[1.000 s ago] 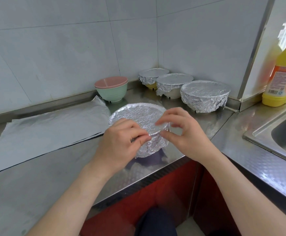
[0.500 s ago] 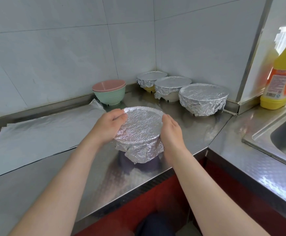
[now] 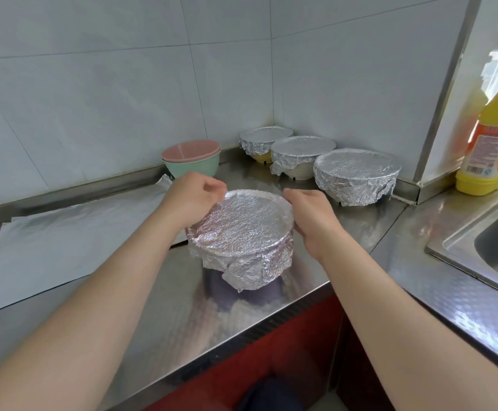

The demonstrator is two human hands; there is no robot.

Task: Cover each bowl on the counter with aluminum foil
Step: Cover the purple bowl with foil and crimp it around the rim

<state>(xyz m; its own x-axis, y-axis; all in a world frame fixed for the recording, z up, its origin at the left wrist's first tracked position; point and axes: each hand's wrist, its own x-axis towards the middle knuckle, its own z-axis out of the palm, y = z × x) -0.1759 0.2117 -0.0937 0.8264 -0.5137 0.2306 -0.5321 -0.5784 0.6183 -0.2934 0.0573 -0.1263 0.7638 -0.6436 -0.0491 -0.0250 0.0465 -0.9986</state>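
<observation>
A bowl wrapped in crinkled aluminum foil stands near the front edge of the steel counter. My left hand curls round its far left rim, and my right hand curls against its far right rim. Three more foil-covered bowls line up in the back corner. A pink bowl stacked in a green bowl sits uncovered by the back wall. Flat foil sheets lie on the counter to the left.
A yellow detergent bottle stands on the ledge at the right. A steel sink is set into the counter below it. Tiled walls close the back and the corner.
My hands went from pinching the foil at the bowl's near side to its left and right sides, and now reach round its far rim.
</observation>
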